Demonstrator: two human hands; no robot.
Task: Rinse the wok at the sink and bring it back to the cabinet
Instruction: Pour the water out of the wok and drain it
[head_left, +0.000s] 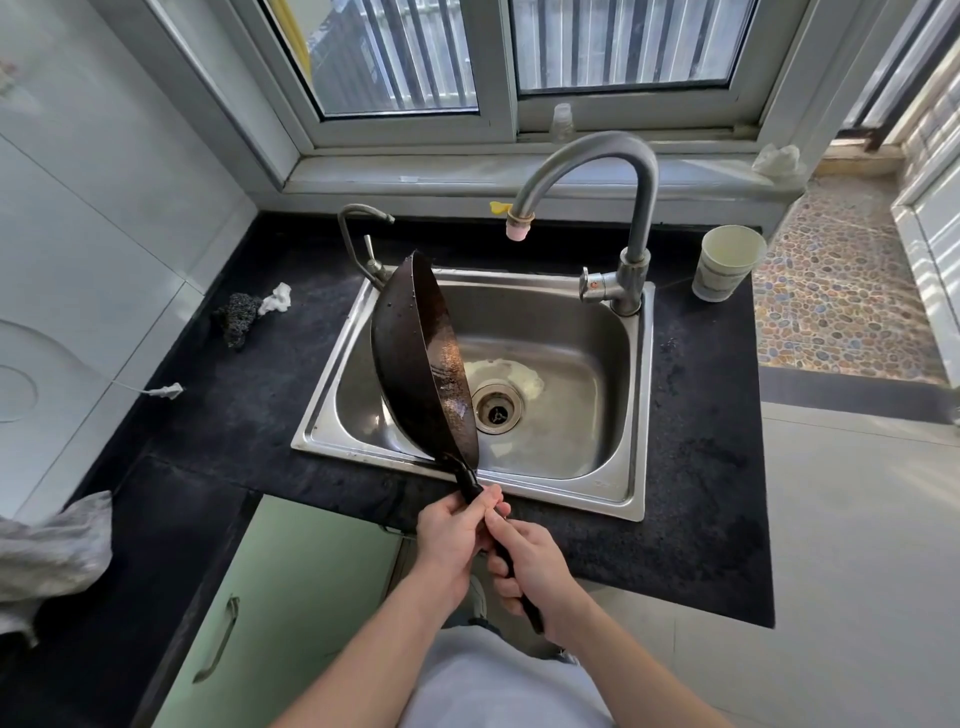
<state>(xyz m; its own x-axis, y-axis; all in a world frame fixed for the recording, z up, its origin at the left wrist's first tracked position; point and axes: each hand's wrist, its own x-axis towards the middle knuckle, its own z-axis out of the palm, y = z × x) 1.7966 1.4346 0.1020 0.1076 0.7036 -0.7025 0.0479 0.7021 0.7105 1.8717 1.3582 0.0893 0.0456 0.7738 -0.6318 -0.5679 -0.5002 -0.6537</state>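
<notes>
Holding the wok (415, 358) tipped almost on edge over the left side of the sink (642, 405), probably to let leftover water run down toward the drain (496, 408). Gripping the handle (470, 483) with both hands, left hand (452, 530) nearer the bowl, right hand (530, 558) just behind, guessing for leverage.

Far beyond the grip (491, 519) and to its right we see a paper cup (727, 262) standing upright on the black countertop (701, 467). Beyond and left of the grip lie a steel scrubber (240, 317) touching a white rag (276, 299); a grey cloth (52, 561) lies far left.
</notes>
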